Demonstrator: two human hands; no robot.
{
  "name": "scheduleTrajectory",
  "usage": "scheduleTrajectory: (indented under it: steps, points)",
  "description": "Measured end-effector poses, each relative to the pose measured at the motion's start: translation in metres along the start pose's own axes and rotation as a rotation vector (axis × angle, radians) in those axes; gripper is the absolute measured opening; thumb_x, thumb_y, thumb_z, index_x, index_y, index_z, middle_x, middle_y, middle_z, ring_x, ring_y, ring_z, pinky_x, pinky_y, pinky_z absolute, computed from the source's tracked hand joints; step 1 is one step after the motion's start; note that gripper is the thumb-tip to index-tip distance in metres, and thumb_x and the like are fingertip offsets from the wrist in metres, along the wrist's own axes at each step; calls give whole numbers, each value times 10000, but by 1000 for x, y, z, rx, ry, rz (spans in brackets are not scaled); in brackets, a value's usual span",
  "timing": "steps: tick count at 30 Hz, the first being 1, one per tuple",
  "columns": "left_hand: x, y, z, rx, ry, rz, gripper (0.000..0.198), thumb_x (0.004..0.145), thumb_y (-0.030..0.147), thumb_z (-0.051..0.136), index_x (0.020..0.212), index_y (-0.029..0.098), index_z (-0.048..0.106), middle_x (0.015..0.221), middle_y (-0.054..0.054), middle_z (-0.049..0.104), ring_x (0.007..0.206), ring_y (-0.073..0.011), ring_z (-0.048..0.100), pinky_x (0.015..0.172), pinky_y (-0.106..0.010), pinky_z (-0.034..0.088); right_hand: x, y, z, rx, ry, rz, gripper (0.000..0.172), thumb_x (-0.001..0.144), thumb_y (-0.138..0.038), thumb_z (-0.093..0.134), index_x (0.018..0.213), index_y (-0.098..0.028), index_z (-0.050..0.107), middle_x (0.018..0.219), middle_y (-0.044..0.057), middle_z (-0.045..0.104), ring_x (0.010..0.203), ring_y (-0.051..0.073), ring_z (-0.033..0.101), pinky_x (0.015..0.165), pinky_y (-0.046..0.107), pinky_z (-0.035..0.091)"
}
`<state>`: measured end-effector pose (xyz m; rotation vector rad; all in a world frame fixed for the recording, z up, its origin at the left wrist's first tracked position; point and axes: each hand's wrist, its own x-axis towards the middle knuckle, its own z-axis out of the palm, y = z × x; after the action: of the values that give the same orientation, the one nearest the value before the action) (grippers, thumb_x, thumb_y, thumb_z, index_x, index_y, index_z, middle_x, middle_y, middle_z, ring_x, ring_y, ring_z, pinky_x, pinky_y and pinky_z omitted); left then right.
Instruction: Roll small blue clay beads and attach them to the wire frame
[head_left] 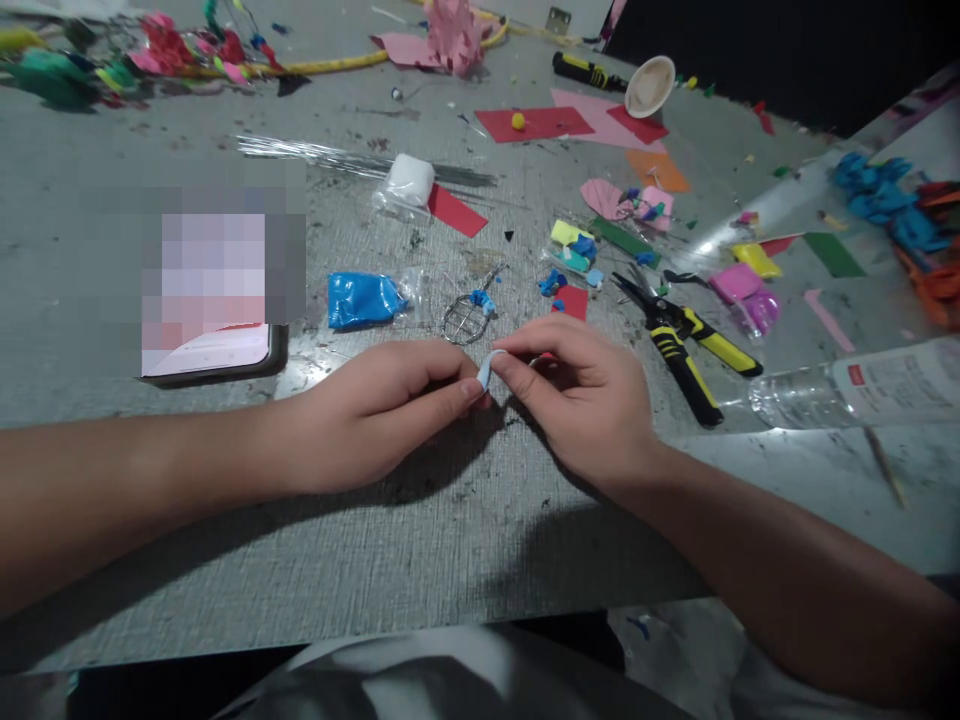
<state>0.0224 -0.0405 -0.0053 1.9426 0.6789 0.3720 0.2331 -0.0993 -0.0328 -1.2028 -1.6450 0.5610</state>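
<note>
Between both hands is a small pale blue strip [489,368], soft-looking and curved like a piece of modelling clay. My left hand [397,410] pinches its lower end between thumb and index finger. The upper end sits in the thumb-and-finger pinch of my right hand [589,395]. Just beyond the fingertips lies a bent wire loop [463,322] with blue bits [482,301] attached. Left of it is a blue clay packet [365,300]. A red piece [572,302] shows behind my right hand, partly covered by it.
Pliers [679,345] with black and yellow handles lie right of my right hand, near a clear bottle [862,390] on its side. A propped phone [210,350] stands at left. Thin wires [315,150], a white block [410,180] and coloured scraps lie farther back.
</note>
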Motion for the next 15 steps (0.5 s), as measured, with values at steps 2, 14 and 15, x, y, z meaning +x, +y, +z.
scheduleTrajectory:
  steps: [2,14,15]
  points:
    - [0,0,0,-28,11,-31,376,1073,332,536,722,199,561,639,30,552,580,-129,507,538,-240,409,-1,-1,0,32,19,-64,92,945,-135,790,955,-224,809,900,13,785,821,148,724,680,262,594]
    - [1,0,-2,-156,-26,-18,305,1067,296,538,802,183,635,724,4,609,664,-142,585,607,-236,478,-3,-2,-1,-25,-50,-98,133,916,-143,829,1022,-224,825,920,14,772,771,129,699,607,242,555]
    - [1,0,-2,-118,-1,-5,331,1069,297,540,769,185,618,701,11,594,650,-137,569,597,-233,461,-3,-3,-1,-38,-60,-88,143,922,-146,822,1045,-220,820,938,21,777,787,135,703,608,244,553]
